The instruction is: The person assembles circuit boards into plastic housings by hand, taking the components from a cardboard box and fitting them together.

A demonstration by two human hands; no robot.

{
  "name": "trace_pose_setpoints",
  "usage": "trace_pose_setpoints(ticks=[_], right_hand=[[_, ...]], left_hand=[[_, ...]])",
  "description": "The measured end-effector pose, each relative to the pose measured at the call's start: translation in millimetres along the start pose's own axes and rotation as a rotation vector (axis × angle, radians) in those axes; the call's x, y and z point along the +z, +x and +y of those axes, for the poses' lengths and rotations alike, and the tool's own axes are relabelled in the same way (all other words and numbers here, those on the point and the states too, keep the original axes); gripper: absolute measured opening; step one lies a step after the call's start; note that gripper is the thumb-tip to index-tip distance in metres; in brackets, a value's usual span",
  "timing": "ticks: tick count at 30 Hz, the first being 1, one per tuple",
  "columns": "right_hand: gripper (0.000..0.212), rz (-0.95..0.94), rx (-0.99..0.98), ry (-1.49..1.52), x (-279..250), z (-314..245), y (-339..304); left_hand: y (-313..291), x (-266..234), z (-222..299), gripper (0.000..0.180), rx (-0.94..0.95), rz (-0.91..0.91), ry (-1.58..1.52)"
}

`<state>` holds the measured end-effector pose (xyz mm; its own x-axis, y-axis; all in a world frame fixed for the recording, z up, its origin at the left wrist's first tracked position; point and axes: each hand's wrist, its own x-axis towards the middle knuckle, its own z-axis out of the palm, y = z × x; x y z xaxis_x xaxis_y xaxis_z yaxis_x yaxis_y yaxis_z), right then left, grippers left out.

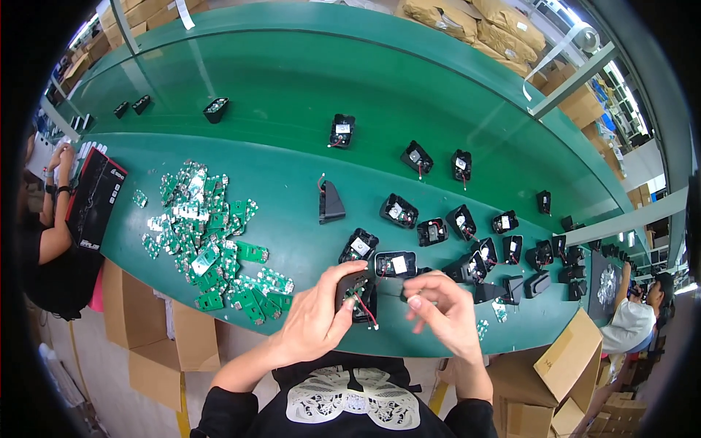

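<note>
Near the table's front edge, my left hand (312, 315) is closed around a black plastic housing (345, 286). A small green circuit board (361, 286) shows at the housing, with red and dark wires (368, 309) hanging from it to a white plug. Just to the right, apart from the housing, my right hand (450, 308) has its fingers curled in toward the thumb; something small and dark is at the fingertips, too unclear to name. Directly beyond my hands lie two open black housings (395, 263) with white labels and wires inside.
A heap of green circuit boards (208, 241) covers the left of the green table (285, 197). Many black housings (432, 232) spread to the right. A raised green conveyor belt (277, 87) carries more. Cardboard boxes (161, 314) stand below. Other people (629, 310) sit at both sides.
</note>
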<state>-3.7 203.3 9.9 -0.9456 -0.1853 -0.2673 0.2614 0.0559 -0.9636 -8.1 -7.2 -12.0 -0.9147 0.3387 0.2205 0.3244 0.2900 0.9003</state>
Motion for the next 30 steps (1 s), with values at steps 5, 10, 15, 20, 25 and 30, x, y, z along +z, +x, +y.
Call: trace_pose_setpoints(ticks=[5,10,15,20,25,30], right_hand=[[0.013,-0.036,-0.241,-0.390,19,-17,-10],[0.012,-0.018,-0.281,-0.543,25,-16,-6],[0.009,-0.031,-0.273,-0.538,26,-16,-6],[0.008,-0.005,-0.258,-0.544,24,-11,-5],[0.010,-0.035,-0.262,-0.404,19,-13,-7],[0.015,-0.056,-0.667,-0.582,15,-2,-2]], left_hand=[[6,0,10,0.067,0.260,0.088,0.371],[3,3,17,0.076,0.308,0.115,0.570],[3,5,17,0.079,0.366,0.154,0.695],[6,4,21,0.070,0.296,0.121,0.689],[6,-10,27,0.054,-0.346,-0.382,-0.332],[4,-8,27,0.064,-0.451,-0.498,-0.600]])
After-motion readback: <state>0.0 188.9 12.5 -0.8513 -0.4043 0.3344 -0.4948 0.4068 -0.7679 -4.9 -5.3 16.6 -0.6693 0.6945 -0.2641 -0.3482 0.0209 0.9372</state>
